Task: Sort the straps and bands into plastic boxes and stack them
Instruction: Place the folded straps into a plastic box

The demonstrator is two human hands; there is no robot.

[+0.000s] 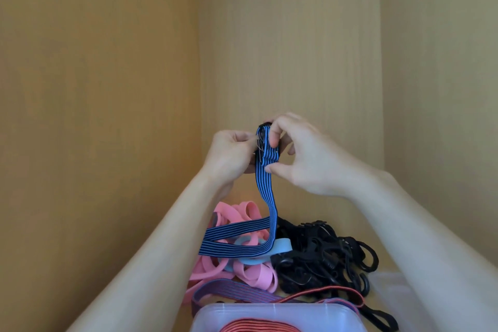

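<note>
Fingers [273, 137] of the right hand [304, 162] and the left hand [229, 155] pinch the folded top of a blue-and-black striped strap [265, 186], whose tail hangs down onto the pile below. At 6 o'clock, nearest the camera, a clear plastic box [275, 314] holds a red strap [256, 327]. Beyond it lie a purple striped strap [229, 291], pink bands [250, 275] at the pile's 9 o'clock and black hooked cords [323, 256] at its 3 o'clock, then a wooden wall [291, 35].
</note>
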